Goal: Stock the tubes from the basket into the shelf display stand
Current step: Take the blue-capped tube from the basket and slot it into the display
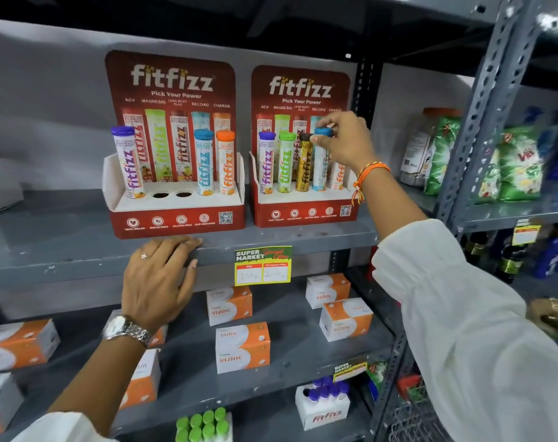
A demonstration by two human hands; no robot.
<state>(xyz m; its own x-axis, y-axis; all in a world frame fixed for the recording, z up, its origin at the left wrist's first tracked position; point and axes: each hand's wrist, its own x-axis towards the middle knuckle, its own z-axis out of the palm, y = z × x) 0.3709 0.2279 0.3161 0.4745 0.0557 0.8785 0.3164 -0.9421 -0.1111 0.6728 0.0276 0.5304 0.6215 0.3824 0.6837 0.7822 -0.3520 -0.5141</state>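
Observation:
Two red fitfizz display stands sit on the grey shelf (80, 250). The left stand (175, 218) holds a purple-capped tube (128, 161), a blue-capped tube (204, 164) and an orange-capped tube (225, 164); its two middle holes are bare. The right stand (303, 215) holds purple-capped, green-capped and black-capped gold tubes, and a blue-capped tube (320, 167). My right hand (344, 141) pinches that blue tube's cap as it stands in its hole. My left hand (159, 279) rests flat on the shelf's front edge, holding nothing. A basket's wire rim (411, 416) shows at the lower right.
Orange-and-white Vizinc boxes (242, 346) lie on the shelf below. Lower down stand a white box of purple-capped tubes (322, 403) and a pack of green-capped tubes (204, 425). A yellow price tag (263, 266) hangs from the shelf edge. Green packets (520, 164) fill the right-hand rack.

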